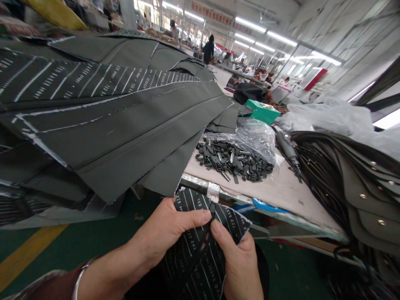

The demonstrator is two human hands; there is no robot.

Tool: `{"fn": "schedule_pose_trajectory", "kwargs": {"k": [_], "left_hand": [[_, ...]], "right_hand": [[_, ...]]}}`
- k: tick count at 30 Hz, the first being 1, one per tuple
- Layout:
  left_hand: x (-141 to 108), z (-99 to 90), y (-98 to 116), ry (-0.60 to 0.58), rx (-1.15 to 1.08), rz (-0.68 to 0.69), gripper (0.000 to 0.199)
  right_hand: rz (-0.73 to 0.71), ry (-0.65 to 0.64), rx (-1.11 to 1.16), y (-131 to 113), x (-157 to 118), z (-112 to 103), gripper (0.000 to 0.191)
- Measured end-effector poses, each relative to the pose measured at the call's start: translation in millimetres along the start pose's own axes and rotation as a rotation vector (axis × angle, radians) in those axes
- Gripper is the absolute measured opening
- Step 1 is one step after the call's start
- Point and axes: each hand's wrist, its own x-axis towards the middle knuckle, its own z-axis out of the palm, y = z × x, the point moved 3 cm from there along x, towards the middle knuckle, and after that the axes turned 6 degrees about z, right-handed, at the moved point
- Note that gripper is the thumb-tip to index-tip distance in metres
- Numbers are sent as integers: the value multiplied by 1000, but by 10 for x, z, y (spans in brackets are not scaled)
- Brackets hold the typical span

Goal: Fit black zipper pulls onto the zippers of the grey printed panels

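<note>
My left hand (168, 227) grips the left side of a black printed lining piece (215, 271) with white lines and lettering. My right hand (239, 256) pinches its right side. A dark strip, seemingly a zipper (201, 246), runs down the middle of the lining. Both thumbs press close to the strip's upper end, where a small dark piece (213, 207) shows. The fingers behind the cloth are hidden. Just beyond, a heap of small dark tabs and metal-looking bits (234, 160) lies on the worktable (292, 198).
Large grey-green panels (140, 129) with white-edged seams are stacked at the left. Clear plastic (256, 135) and a green box (262, 111) stand behind the heap. A dark hand tool (287, 150) lies beside layered flaps with metal snaps (353, 179). A person (208, 50) stands far back.
</note>
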Motion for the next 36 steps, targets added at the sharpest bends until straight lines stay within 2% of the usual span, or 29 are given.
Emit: {"fn": "schedule_pose_trajectory", "kwargs": {"k": [5,19,30,36], "left_hand": [[12,40,-62,-14,-30,-18,24],[-36,-12,-162,-8,-86,-24,15],[-36,-24,-147,-31,-53,0,19],[38,-14,-100,2,-5,37,20]], "right_hand": [[-47,54,-88,0,-21,-1,29],[5,-16,-51,32,-90,30,29],[2,-19,-1,41,-84,24,25],[-14,4,61,21,-7,68,28]]}}
